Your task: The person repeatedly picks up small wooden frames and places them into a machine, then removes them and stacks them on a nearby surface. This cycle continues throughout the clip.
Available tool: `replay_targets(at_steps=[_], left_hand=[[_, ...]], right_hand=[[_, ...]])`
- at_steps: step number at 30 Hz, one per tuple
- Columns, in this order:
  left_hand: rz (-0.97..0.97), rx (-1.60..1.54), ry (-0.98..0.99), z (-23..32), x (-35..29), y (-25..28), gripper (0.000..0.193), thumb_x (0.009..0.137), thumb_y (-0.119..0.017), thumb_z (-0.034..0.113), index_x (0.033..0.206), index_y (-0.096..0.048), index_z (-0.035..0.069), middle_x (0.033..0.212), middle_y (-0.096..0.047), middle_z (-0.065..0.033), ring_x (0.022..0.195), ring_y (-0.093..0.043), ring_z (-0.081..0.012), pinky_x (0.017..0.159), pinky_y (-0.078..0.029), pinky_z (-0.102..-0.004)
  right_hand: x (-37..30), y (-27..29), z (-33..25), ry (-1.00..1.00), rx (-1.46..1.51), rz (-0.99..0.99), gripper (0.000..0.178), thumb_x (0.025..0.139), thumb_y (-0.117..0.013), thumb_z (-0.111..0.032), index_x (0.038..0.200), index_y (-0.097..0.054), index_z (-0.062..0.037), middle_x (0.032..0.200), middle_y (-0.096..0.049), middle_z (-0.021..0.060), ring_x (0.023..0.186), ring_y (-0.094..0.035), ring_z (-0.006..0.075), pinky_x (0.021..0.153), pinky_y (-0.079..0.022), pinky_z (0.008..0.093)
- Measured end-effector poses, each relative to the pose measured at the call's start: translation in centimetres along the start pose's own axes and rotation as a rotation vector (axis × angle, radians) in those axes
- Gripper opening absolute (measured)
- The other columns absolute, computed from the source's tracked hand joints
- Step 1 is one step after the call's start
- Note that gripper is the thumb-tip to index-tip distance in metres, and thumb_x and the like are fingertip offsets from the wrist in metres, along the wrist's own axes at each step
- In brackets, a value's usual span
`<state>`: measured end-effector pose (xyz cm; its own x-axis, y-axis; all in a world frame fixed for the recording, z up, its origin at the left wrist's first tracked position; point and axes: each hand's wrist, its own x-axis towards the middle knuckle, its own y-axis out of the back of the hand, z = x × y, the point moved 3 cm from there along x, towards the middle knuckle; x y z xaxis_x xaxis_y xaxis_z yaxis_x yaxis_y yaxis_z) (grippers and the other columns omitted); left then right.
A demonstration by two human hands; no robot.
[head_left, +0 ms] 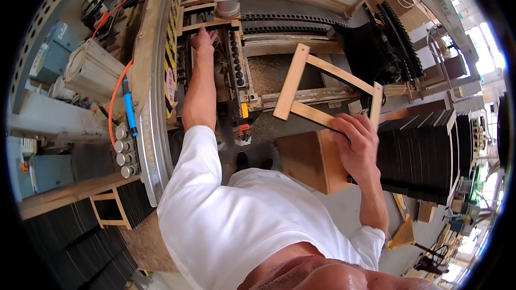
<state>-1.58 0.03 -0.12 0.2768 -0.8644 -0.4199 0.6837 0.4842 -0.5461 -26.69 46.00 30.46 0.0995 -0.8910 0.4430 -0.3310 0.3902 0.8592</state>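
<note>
My right hand (357, 142) is closed around the near corner of a pale wooden frame (291, 81), which is tilted in the air right of the machine. The frame has two wide end bars and two thinner rails. On the left, my left arm is stretched forward into the machine. There my left hand (203, 42) grips the near bar of another wooden frame (209, 26), its fingertips partly hidden. This second frame lies on the machine bed, below a grey cylindrical head (228, 8).
A metal beam (148, 91) with striped warning tape runs along the left. Black cable chains (290, 19) cross behind the bed. At right stand a brown wooden box (306, 158) and a stack of black-edged panels (416, 153). A blue air gun (129, 108) hangs left of the beam.
</note>
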Motion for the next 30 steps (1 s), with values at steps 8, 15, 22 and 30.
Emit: replay_targets(at_steps=[8, 15, 22, 30], left_hand=[[-0.104, 0.110, 0.003, -0.9, -16.6, 7.9, 0.042, 0.098, -0.054, 0.022, 0.125, -0.045, -0.009, 0.121, -0.055, -0.0192, 0.114, -0.059, -0.0320, 0.093, -0.053, -0.0394], [-0.333, -0.062, 0.049, -2.4, -24.4, 13.0, 0.030, 0.089, -0.053, 0.007, 0.119, -0.053, 0.004, 0.117, -0.060, -0.0081, 0.108, -0.057, -0.0218, 0.093, -0.045, -0.0395], [-0.443, -0.300, 0.007, -3.3, -23.2, 13.3, 0.033, 0.092, -0.056, 0.012, 0.124, -0.051, 0.007, 0.125, -0.055, -0.0094, 0.121, -0.049, -0.0260, 0.108, -0.036, -0.0479], [-0.182, -0.228, -0.014, -3.5, -28.6, 14.9, 0.033, 0.099, -0.052, 0.018, 0.129, -0.049, 0.004, 0.123, -0.056, -0.0096, 0.117, -0.052, -0.0243, 0.104, -0.039, -0.0443]], right_hand=[[6.0, -13.6, 4.7, 0.198, 0.220, -0.100, 0.025, 0.071, -0.072, -0.008, 0.096, -0.069, -0.0104, 0.093, -0.069, 0.0047, 0.088, -0.059, 0.0256, 0.081, -0.047, 0.0372], [11.7, -26.2, 1.5, 0.429, 0.347, -0.171, 0.028, 0.073, -0.071, -0.014, 0.101, -0.067, -0.0112, 0.091, -0.069, 0.0060, 0.092, -0.061, 0.0273, 0.084, -0.046, 0.0408], [12.3, -29.1, 0.5, 0.537, 0.307, -0.218, 0.032, 0.074, -0.067, -0.009, 0.105, -0.059, -0.0072, 0.088, -0.067, 0.0116, 0.090, -0.061, 0.0327, 0.083, -0.046, 0.0431], [15.9, -31.3, 0.3, 0.527, 0.289, -0.208, 0.031, 0.071, -0.063, -0.003, 0.101, -0.058, -0.0059, 0.089, -0.068, 0.0151, 0.089, -0.062, 0.0356, 0.079, -0.046, 0.0447]])
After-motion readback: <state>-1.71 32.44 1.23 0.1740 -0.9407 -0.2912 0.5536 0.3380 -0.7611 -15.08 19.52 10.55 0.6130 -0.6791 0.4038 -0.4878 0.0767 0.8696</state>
